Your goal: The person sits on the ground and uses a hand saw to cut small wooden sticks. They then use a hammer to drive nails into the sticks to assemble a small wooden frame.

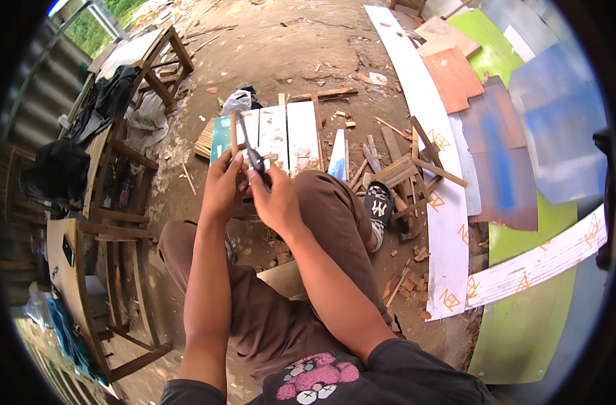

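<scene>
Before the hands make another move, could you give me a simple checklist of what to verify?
1. Wooden strip held by the left hand: ok.
2. Dark tool held by the right hand: ok.
3. Both hands clear of the tool's edge: cannot tell, too small to see.
4. White boards ahead free of debris: not ok, small bits lie on them.
5. Sandal well away from scrap wood: not ok, pieces lie right beside it.
6. Dark phone away from the hands: ok, on the left bench.

A stick and a tool are held near a planked table. Wood scraps are strewn to its right, with sheets laid beyond; benches are ranged leftward.
</scene>
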Available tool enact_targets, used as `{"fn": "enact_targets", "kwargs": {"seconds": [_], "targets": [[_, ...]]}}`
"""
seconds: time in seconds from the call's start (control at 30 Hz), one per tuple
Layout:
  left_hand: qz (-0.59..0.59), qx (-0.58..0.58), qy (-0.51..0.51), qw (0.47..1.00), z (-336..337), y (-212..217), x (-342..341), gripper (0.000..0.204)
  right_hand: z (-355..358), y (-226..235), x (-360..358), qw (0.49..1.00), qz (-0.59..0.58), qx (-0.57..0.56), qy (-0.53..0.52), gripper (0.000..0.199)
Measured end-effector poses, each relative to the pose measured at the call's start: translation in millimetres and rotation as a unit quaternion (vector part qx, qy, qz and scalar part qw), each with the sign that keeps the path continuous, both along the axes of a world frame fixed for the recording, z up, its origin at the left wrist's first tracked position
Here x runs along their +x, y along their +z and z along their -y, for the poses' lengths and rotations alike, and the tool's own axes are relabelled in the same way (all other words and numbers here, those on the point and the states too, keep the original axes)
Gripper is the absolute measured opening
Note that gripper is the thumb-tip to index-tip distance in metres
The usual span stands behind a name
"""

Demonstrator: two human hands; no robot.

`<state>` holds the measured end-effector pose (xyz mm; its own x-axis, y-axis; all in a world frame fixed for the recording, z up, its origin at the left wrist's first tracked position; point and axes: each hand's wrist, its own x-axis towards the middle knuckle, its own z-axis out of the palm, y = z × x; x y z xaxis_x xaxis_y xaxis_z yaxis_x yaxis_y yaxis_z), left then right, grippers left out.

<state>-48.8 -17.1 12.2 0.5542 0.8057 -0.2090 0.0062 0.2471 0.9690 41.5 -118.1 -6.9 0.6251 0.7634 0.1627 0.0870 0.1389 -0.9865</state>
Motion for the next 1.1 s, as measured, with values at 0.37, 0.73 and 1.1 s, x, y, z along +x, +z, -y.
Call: {"fn": "enact_targets", "kwargs": {"seconds": [0.37,0.73,1.1], "targets": [[-0.014,-0.025,0.068,0.997,14,-31,-68,0.028,-17,-12,-34,0.999,-0.014,-0.039,0.026,0.033],[-0.098,0.016,0.019,0.995,32,-10,-90,0.036,-18,-8,-36,0.998,0.038,-0.030,-0.046,0.035],[-0.114,-0.030,-0.133,0.984,46,13,-90,0.038,-17,-15,-14,0.994,-0.014,-0.006,-0.105,0.027]]}}
